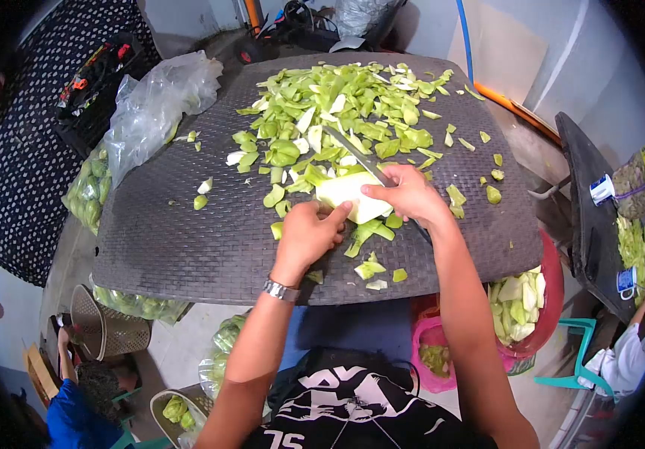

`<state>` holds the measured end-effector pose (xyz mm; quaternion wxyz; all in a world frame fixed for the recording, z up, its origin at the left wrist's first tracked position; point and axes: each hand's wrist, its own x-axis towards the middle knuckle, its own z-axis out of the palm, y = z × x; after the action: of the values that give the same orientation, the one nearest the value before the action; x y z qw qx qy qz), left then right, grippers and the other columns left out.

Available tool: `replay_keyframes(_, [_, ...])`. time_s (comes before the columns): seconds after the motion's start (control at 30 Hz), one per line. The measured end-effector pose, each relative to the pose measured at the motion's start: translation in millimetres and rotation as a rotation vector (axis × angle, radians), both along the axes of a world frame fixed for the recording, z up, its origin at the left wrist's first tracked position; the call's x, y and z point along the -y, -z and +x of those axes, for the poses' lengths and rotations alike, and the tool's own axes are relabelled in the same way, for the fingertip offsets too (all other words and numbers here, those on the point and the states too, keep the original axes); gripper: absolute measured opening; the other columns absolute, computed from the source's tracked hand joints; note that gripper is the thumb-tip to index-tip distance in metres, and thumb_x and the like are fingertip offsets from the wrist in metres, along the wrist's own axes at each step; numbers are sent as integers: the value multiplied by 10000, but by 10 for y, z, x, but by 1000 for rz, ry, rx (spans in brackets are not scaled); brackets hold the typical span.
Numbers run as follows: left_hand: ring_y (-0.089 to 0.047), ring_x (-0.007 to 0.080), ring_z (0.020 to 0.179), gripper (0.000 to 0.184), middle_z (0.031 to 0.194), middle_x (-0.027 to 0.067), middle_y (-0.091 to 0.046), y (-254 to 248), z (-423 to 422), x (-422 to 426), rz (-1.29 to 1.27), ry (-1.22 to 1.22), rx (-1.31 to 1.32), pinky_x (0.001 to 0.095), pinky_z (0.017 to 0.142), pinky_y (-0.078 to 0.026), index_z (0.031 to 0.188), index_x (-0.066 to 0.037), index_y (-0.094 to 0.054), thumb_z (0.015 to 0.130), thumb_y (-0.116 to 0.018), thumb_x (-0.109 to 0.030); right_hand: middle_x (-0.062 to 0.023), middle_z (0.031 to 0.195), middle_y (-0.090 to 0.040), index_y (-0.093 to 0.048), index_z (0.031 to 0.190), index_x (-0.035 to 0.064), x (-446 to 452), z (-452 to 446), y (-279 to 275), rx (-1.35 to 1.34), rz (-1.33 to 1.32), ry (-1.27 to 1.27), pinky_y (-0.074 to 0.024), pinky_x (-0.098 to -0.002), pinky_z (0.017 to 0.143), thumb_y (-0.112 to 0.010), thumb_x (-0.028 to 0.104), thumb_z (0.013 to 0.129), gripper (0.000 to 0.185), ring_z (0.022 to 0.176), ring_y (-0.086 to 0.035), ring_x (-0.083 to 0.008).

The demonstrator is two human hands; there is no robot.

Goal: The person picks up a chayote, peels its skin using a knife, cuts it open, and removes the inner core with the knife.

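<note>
A peeled, pale green chayote [346, 191] is held low over the near middle of the dark woven-pattern table [165, 232]. My left hand [309, 235], below a metal wristwatch, grips its near left side with thumb and bent fingers. In my right hand [414, 196] is a long knife [354, 153]; its grey blade points up and left across the far side of the chayote. The right thumb also touches the chayote. Green peelings [337, 97] lie heaped beyond the hands, with loose scraps around and under them.
A clear plastic bag [157, 105] lies over the table's left edge. At the lower right, a red basin [551, 299] holds peeled pieces beside a pink bag [431, 355]. Woven baskets [109, 329] stand lower left. Other people sit at both sides, one in blue [83, 419].
</note>
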<state>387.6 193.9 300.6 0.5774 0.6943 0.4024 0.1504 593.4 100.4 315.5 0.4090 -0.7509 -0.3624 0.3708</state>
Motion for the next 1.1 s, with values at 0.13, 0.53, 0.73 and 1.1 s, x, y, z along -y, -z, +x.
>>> replay_keyframes(0.13, [-733, 153, 827, 496, 1021, 139, -739, -20, 128, 79, -157, -141, 210, 275, 632, -607, 1176, 86, -661, 982, -761, -360, -6, 707, -597, -697, 953, 7, 49, -91, -46, -51, 62, -19, -378, -290, 443, -876, 365, 866, 409, 508, -499, -91])
replay_keyframes(0.53, [-735, 217, 1040, 360, 1187, 80, -731, -25, -208, 162, -820, -353, 859, 394, 727, -649, 1328, -94, -613, 1030, -657, -289, -239, 836, -702, -609, 1267, 31, 514, -884, -455, 495, 272, -41, -569, -445, 694, -806, 590, 864, 717, 801, -732, -394])
replay_keyframes(0.73, [-701, 251, 1110, 457, 1247, 83, -702, -39, -268, 452, -939, -365, 959, 429, 943, -582, 1340, -88, -603, 1013, -683, -398, -208, 824, -695, -371, 1543, -14, 591, -1206, -158, 701, 553, -125, -586, -447, 671, -750, 758, 774, 1154, 782, -749, -384])
replay_keyframes(1.1, [-677, 272, 1173, 431, 1297, 116, -676, -13, -363, 546, -991, -240, 1090, 447, 1008, -560, 1360, -50, -584, 1038, -631, -333, -276, 1027, -721, -458, 1459, -63, 559, -1329, -237, 857, 596, -100, -611, -471, 701, -741, 720, 828, 1044, 863, -759, -425])
